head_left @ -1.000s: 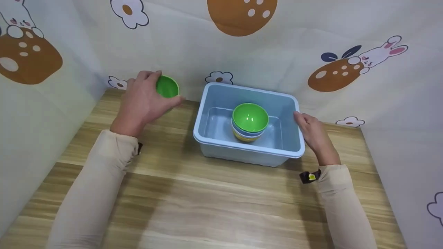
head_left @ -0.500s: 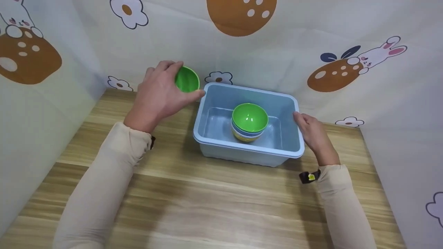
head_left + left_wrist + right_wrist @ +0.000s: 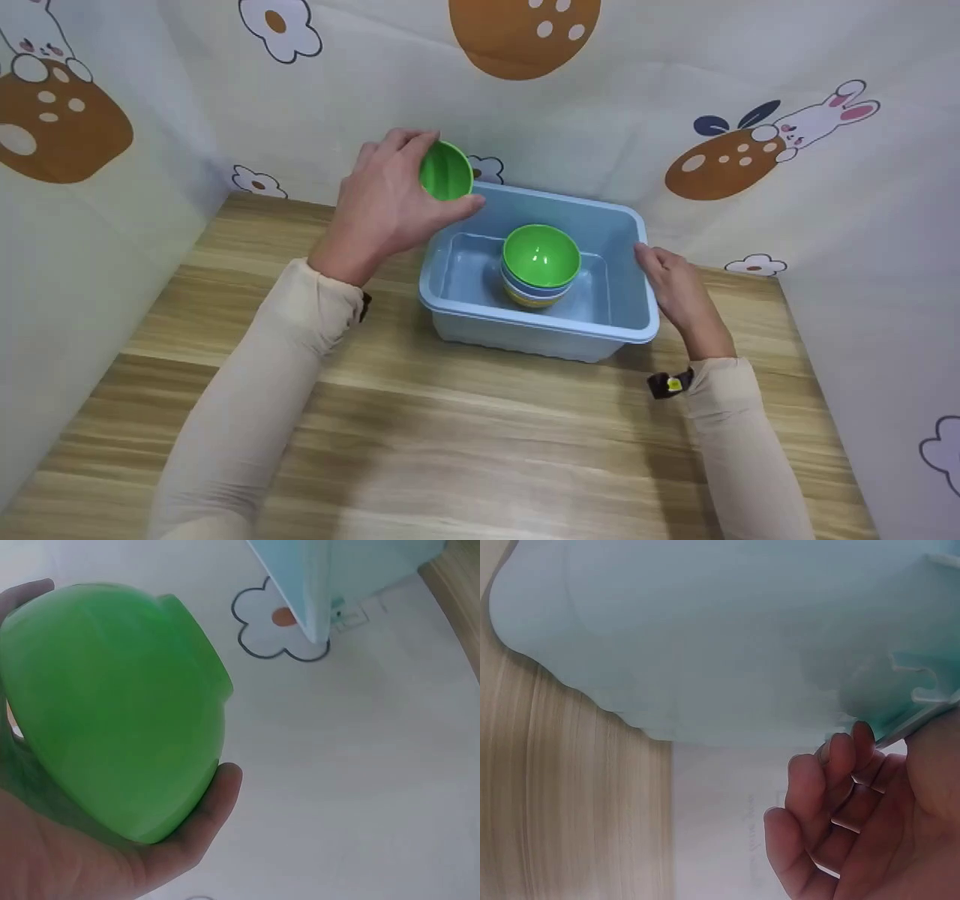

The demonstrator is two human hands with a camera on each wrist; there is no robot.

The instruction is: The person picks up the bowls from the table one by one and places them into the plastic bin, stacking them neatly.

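Note:
My left hand (image 3: 394, 199) grips a small green bowl (image 3: 445, 171), tilted with its mouth facing right, in the air over the far left corner of a light blue plastic bin (image 3: 459, 304). The left wrist view shows the bowl's (image 3: 112, 712) underside cupped in my palm (image 3: 67, 855), with the bin's corner (image 3: 311, 585) beyond. Inside the bin stands a stack of bowls, green on top (image 3: 541, 255), then blue and yellow. My right hand (image 3: 675, 289) holds the bin's right rim. In the right wrist view its fingers (image 3: 832, 787) curl under the rim of the bin (image 3: 705, 637).
The bin sits on a wooden table (image 3: 465, 435) near the back. A cartoon-printed cloth (image 3: 675, 90) walls in the table at the back, left and right. Bare tabletop lies in front of the bin and to its left.
My left hand has carried the green bowl rightward and slightly up, from left of the bin to above its far left corner. The right hand and the bin have stayed still.

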